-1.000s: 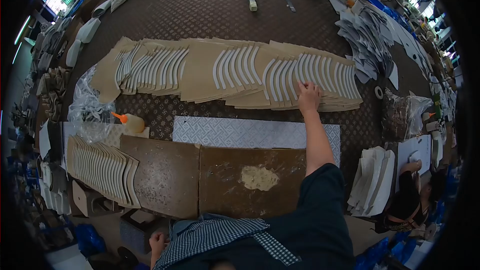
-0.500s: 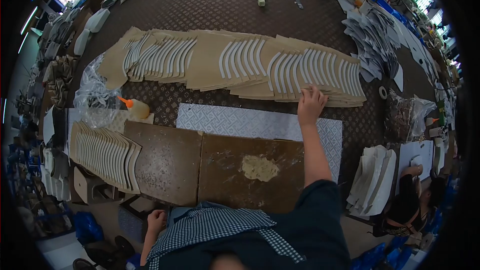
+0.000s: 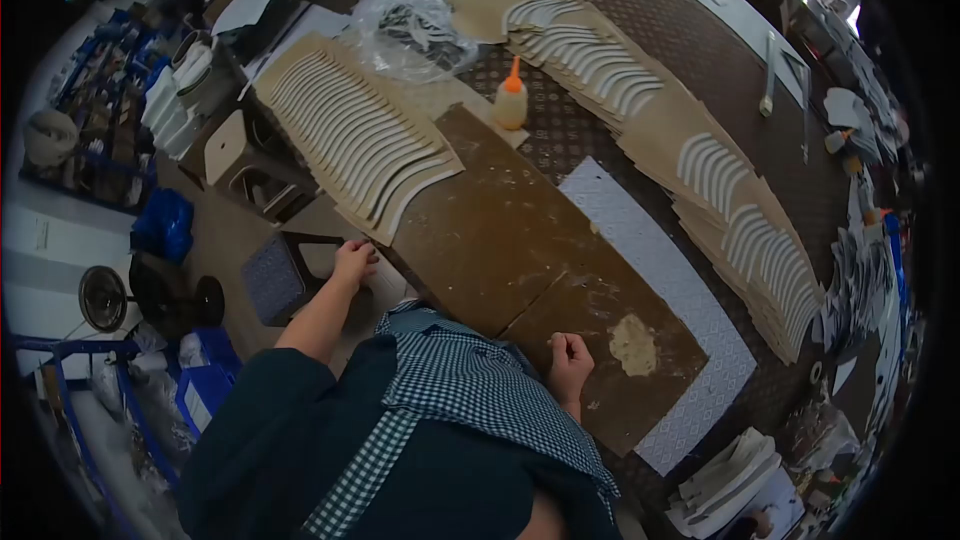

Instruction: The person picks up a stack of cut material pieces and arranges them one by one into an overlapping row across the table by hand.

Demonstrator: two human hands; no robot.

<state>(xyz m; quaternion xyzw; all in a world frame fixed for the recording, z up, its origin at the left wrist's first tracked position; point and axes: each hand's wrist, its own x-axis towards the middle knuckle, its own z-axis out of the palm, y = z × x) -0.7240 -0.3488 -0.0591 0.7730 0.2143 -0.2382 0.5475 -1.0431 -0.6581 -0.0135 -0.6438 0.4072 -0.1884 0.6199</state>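
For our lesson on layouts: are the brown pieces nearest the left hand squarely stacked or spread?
Spread, partly overlapping: the brown pieces lie fanned in a row, with many pale curved strips showing side by side.

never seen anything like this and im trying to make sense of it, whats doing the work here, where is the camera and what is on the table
There is no machine: a person works with bare hands. The camera sits on their head, so you look down past their checked apron. On the dark table are a brown board, a fan of brown sheets with pale curved strips, a longer row of similar sheets and a bottle with an orange tip. The left hand is near the fan; I cannot tell whether it holds anything. The right hand is curled, with nothing visibly held.
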